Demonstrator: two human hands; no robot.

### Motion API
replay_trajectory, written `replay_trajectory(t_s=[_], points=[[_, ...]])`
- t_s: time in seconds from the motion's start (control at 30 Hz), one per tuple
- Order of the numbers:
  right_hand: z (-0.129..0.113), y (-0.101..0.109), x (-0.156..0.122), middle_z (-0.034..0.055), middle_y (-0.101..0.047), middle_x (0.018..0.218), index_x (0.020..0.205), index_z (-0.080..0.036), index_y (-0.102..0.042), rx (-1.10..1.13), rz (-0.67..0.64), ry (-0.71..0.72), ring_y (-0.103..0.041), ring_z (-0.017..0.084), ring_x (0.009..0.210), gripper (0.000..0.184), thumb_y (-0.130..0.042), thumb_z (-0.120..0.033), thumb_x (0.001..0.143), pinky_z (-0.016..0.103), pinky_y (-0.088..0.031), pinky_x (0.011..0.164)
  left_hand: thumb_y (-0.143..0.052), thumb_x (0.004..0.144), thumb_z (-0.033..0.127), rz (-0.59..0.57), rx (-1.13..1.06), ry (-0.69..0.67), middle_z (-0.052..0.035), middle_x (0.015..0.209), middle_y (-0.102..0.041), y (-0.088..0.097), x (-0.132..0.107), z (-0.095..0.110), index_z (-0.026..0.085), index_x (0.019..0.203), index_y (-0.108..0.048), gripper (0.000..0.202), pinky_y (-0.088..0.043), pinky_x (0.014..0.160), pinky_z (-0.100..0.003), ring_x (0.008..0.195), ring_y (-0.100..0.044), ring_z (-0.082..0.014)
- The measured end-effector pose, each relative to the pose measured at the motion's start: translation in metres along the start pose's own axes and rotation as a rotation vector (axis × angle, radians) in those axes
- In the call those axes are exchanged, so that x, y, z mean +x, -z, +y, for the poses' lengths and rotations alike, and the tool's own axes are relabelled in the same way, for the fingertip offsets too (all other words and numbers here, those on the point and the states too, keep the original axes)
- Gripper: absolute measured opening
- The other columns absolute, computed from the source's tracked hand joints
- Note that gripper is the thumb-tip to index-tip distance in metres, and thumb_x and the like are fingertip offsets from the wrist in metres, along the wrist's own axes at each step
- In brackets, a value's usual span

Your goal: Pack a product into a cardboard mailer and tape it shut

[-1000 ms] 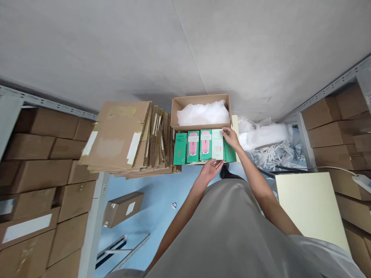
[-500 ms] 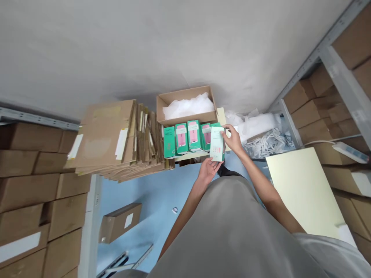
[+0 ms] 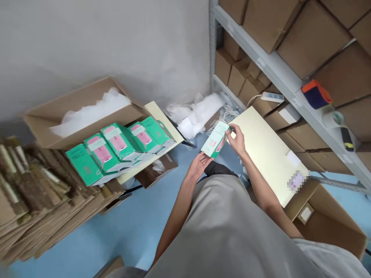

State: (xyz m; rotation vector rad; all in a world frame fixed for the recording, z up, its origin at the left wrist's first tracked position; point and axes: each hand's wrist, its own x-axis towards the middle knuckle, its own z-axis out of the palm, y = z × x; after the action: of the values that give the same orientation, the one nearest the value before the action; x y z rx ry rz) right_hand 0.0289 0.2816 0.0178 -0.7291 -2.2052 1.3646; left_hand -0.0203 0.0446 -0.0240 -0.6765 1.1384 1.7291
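Between my two hands is a small green and white product box (image 3: 215, 139), tilted, with pink pictures on its faces. My left hand (image 3: 199, 165) supports its lower end with the fingers underneath. At its upper right edge, the thumb and fingers of my right hand (image 3: 237, 139) grip the box. To the left, several similar green boxes (image 3: 117, 143) with pink pictures and white labels lie in a row on a pale tabletop (image 3: 174, 135). Behind them an open carton (image 3: 84, 133) contains white foam wrap (image 3: 92, 114).
Flattened cardboard (image 3: 58, 220) is stacked at the left. A pale yellow table (image 3: 261, 146) stands right, beside an open carton (image 3: 333, 227). Shelving (image 3: 278, 73) full of brown boxes carries a tape roll (image 3: 333, 117). White wrap (image 3: 199, 116) lies by the wall.
My view and body have turned right, towards the pale yellow table. The held box has moved away from the row of green boxes, still in both hands, and now tilts more.
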Motion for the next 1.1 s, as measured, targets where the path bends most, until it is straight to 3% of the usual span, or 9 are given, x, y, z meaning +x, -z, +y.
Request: replay_trajectory(t_s=[0.13, 0.23, 0.43, 0.53, 0.67, 0.83, 0.97, 1.03, 1.1], points=[[0.019, 0.052, -0.023, 0.0121, -0.073, 0.142, 0.138, -0.029, -0.073, -0.029, 0.125, -0.071, -0.07, 0.031, 0.129, 0.046, -0.07, -0.056, 0.101, 0.048, -0.058, 0.119, -0.073, 0.105, 0.035, -0.086, 0.178, 0.089, -0.015, 0.097, -0.084, -0.035, 0.014, -0.011, 0.014, 0.115, -0.076, 0.024, -0.069, 0.105, -0.036, 0.097, -0.086, -0.0257], [0.027, 0.087, -0.033, 0.0144, -0.07, 0.151, 0.149, -0.028, -0.07, -0.113, 0.152, -0.079, -0.066, 0.034, 0.137, 0.053, -0.07, -0.054, 0.103, 0.054, -0.052, 0.126, -0.071, 0.109, 0.045, -0.175, 0.328, 0.157, -0.0166, 0.097, -0.084, -0.063, 0.027, -0.011, 0.012, 0.122, -0.074, 0.036, -0.069, 0.099, -0.037, 0.092, -0.086, -0.0266], [0.054, 0.14, -0.044, 0.0156, -0.055, 0.166, 0.166, -0.034, -0.06, -0.309, 0.109, -0.135, -0.053, 0.041, 0.154, 0.078, -0.082, -0.057, 0.095, 0.063, -0.044, 0.133, -0.076, 0.104, 0.06, -0.293, 0.634, 0.122, -0.0105, 0.088, -0.082, -0.13, 0.059, 0.017, 0.017, 0.124, -0.074, 0.048, -0.066, 0.071, -0.033, 0.071, -0.082, -0.0244], [0.074, 0.14, -0.044, 0.019, -0.051, 0.163, 0.166, -0.034, -0.06, -0.406, 0.133, -0.209, -0.057, 0.045, 0.146, 0.087, -0.091, -0.045, 0.086, 0.066, -0.051, 0.125, -0.08, 0.1, 0.063, -0.35, 0.835, -0.002, -0.0056, 0.074, -0.076, -0.17, 0.08, 0.041, 0.019, 0.115, -0.079, 0.047, -0.064, 0.069, -0.033, 0.068, -0.08, -0.025], [0.093, 0.12, -0.033, 0.0183, -0.055, 0.149, 0.158, -0.032, -0.066, -0.418, 0.333, -0.363, -0.07, 0.036, 0.121, 0.072, -0.082, -0.028, 0.087, 0.058, -0.062, 0.11, -0.084, 0.095, 0.064, -0.497, 1.065, -0.22, 0.0001, 0.06, -0.067, -0.227, 0.106, 0.067, 0.02, 0.106, -0.084, 0.046, -0.058, 0.06, -0.028, 0.057, -0.072, -0.0203], [0.099, 0.1, -0.014, 0.0156, -0.057, 0.153, 0.141, -0.026, -0.069, -0.188, 0.48, -0.534, -0.072, 0.029, 0.111, 0.07, -0.091, -0.041, 0.076, 0.046, -0.065, 0.096, -0.082, 0.093, 0.064, -0.65, 1.071, -0.41, 0.0035, 0.063, -0.064, -0.285, 0.126, 0.085, 0.019, 0.113, -0.086, 0.05, -0.05, 0.055, -0.024, 0.053, -0.061, -0.0133], [0.088, 0.092, -0.002, 0.0072, -0.075, 0.12, 0.122, -0.025, -0.071, 0.261, 0.517, -0.686, -0.067, 0.021, 0.086, 0.069, -0.095, -0.061, 0.069, 0.034, -0.059, 0.074, -0.075, 0.097, 0.051, -0.622, 0.928, -0.405, 0.0037, 0.068, -0.065, -0.303, 0.14, 0.084, 0.018, 0.139, -0.079, 0.054, -0.048, 0.055, -0.025, 0.053, -0.057, -0.012], [0.078, 0.089, 0.004, 0.0038, -0.077, 0.112, 0.117, -0.026, -0.072, 0.486, 0.528, -0.738, -0.066, 0.018, 0.081, 0.067, -0.096, -0.064, 0.068, 0.03, -0.055, 0.068, -0.08, 0.089, 0.044, -0.639, 0.936, -0.304, 0.0021, 0.079, -0.073, -0.302, 0.145, 0.079, 0.021, 0.143, -0.076, 0.058, -0.054, 0.062, -0.025, 0.061, -0.065, -0.0129], [0.067, 0.088, 0.01, 0.0016, -0.078, 0.107, 0.116, -0.027, -0.074, 0.652, 0.521, -0.759, -0.068, 0.017, 0.08, 0.063, -0.097, -0.063, 0.07, 0.027, -0.054, 0.067, -0.086, 0.082, 0.044, -0.733, 0.979, -0.136, -0.0037, 0.099, -0.081, -0.297, 0.147, 0.074, 0.023, 0.138, -0.078, 0.061, -0.063, 0.08, -0.031, 0.084, -0.077, -0.0183]])
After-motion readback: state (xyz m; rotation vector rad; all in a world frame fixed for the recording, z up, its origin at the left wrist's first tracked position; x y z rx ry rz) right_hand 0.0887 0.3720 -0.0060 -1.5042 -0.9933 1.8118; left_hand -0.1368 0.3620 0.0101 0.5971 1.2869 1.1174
